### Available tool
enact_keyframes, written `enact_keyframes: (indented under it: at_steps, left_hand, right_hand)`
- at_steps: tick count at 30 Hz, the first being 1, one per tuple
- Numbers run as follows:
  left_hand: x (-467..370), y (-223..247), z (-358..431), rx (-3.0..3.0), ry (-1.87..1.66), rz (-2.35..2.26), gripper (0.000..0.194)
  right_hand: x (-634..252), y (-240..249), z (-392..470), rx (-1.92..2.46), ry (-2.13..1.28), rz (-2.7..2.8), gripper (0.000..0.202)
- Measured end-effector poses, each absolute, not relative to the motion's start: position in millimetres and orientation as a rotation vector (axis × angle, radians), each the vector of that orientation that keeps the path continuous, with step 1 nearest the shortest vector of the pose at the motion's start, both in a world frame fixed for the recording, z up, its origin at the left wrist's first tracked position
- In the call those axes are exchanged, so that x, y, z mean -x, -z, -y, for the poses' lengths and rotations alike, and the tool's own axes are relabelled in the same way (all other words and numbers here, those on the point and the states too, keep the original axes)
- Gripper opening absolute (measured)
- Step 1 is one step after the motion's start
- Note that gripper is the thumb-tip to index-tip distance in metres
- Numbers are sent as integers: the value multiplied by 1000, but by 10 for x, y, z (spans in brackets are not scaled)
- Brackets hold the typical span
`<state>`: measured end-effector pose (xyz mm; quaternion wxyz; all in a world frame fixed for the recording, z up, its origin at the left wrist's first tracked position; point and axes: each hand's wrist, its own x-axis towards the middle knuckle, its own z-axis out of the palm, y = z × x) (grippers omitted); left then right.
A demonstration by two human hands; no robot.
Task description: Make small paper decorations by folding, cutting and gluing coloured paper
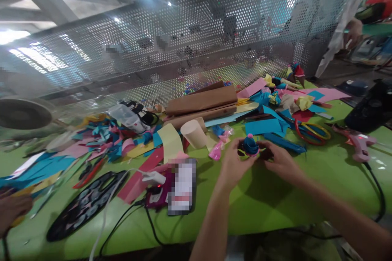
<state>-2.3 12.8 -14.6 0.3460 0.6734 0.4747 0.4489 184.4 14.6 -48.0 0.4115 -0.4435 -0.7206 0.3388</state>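
Green surface [269, 208] carries paper [263, 127] around the roll [193, 133]. Right of the roll, our left hand [233, 162] grasps the blue piece [251, 145]; our right hand's [280, 159] grip we cannot tell. We judge pink tip [250, 135] and rim [254, 154] fitted; remaining work is indeterminable.

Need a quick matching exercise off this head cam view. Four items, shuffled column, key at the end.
1. small craft piece
2. glue gun
3. large paper roll
4. extension socket

A. pink, far right on the green table
B. magenta, red light showing
C. blue, pink-topped, in the left hand
D. brown, before the perforated screen

Pairs: 1-C, 2-A, 3-D, 4-B
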Motion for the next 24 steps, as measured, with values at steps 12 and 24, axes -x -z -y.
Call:
enact_keyframes:
  at_steps: [12,24]
  left_hand:
    - [24,30,-34,-1768,-1008,-1122,48]
    - [-10,-142,-21,-2156,-893,-1460,35]
  right_hand:
    - [-1835,577,-154,1009,-780,1948,32]
    - [-1778,567,-140,1167,-555,2165,23]
